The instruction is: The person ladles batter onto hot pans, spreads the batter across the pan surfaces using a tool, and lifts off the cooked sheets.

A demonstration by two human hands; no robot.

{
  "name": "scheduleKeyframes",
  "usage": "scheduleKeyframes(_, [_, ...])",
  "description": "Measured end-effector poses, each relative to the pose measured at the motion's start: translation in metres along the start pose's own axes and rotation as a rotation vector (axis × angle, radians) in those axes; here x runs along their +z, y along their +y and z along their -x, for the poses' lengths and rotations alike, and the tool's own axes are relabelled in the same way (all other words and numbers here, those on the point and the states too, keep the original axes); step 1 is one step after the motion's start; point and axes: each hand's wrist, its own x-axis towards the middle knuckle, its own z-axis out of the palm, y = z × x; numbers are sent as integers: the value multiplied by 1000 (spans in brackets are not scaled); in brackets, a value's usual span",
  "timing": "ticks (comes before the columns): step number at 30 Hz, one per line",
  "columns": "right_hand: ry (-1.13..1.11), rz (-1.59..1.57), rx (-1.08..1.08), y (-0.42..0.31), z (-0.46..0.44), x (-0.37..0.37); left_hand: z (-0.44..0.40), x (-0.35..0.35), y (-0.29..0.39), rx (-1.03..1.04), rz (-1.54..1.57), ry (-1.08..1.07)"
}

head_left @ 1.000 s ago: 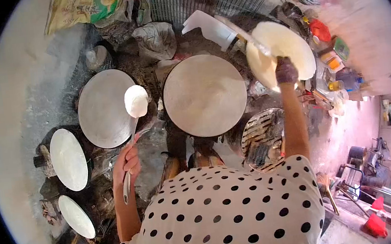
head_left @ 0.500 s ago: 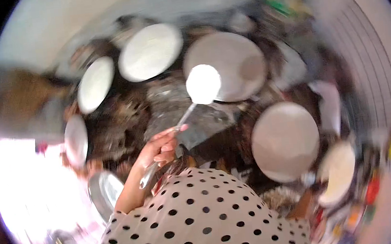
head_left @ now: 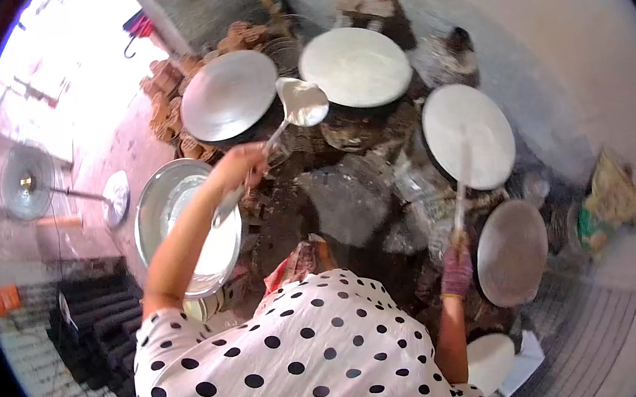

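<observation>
My left hand (head_left: 243,166) is closed round the handle of a metal ladle (head_left: 303,103). White batter coats the ladle's bowl, which hangs between a bare grey round pan (head_left: 226,96) and a pan covered with white batter (head_left: 354,67). Below my left forearm stands a large metal basin (head_left: 148,216) with white batter inside. My right hand (head_left: 457,269), in a purplish glove, grips a long thin tool (head_left: 460,203) blurred by motion. Its far end is over another white-covered pan (head_left: 475,108); whether it touches is unclear. Beside this hand sits a grey-brown pan (head_left: 512,253).
Stacked brown clay pieces (head_left: 165,110) line the left pan's far side. A standing fan (head_left: 28,182) and dark cylinders (head_left: 102,322) are at the left. A sack (head_left: 611,187) leans at the right wall. Another pale disc (head_left: 490,362) shows low right.
My view has swung left, bringing the basin and clay pieces into fuller sight. The ladle is now near the left grey pan. My gloved right hand and its long tool have come into clear view.
</observation>
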Motion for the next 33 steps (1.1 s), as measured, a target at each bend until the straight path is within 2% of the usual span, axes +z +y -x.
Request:
scheduleKeyframes(2, [-82,-105,-7,-99,-42,39,-65,-70,-12,-139,506,-121])
scheduleKeyframes(3, [-176,-165,-25,-131,-62,60,-102,-108,-30,-210,587,-185])
scheduleKeyframes(4, [-269,-224,-40,-162,-81,82,-109,-122,-13,-252,670,-83])
scheduleKeyframes(5, [-284,-227,-58,-190,-99,101,-127,-145,-14,-258,677,-136])
scheduleKeyframes(7, [-285,-32,-315,-243,-131,132,-159,-178,-24,-182,557,-56])
scheduleKeyframes(8, [-297,-29,-329,-267,-148,148,-175,-190,-29,-142,474,-5])
scheduleKeyframes(10, [-218,140,-579,-311,-188,182,-206,-205,-31,-96,398,51])
scheduleKeyframes(12, [-193,267,-648,-342,-219,211,-228,-207,-32,-108,201,155])
scheduleKeyframes(13, [-196,296,-680,-349,-229,226,-241,-209,-41,-119,214,160])
scheduleKeyframes(17, [-337,420,-588,-371,-244,251,-278,-224,-63,-35,188,211])
scheduleKeyframes(19, [-228,306,-573,-369,-236,271,-288,-224,-77,49,5,314])
scheduleKeyframes(20, [-243,295,-507,-379,-234,279,-298,-229,-87,176,-236,376])
scheduleKeyframes(21, [-255,298,-502,-374,-233,287,-304,-235,-94,165,-233,370])
scheduleKeyframes(22, [-230,232,-643,-366,-233,299,-308,-241,-98,238,-367,478])
scheduleKeyframes(23, [-243,138,-576,-360,-227,310,-312,-247,-100,316,-503,586])
scheduleKeyframes(25, [-241,66,-405,-352,-212,320,-316,-262,-106,342,-532,611])
scheduleKeyframes(27, [-169,-46,-344,-353,-201,342,-311,-273,-110,362,-560,637])
scheduleKeyframes(29, [-442,-76,-113,-403,-204,355,-289,-283,-94,189,-595,665])
scheduleKeyframes(30, [-422,-150,-154,-415,-207,377,-262,-284,-73,199,-696,735])
scheduleKeyframes(32, [-415,-192,-249,-438,-225,414,-249,-296,-84,404,-640,980])
scheduleKeyframes(33, [-408,-246,-265,-438,-229,427,-227,-291,-74,333,-510,1005])
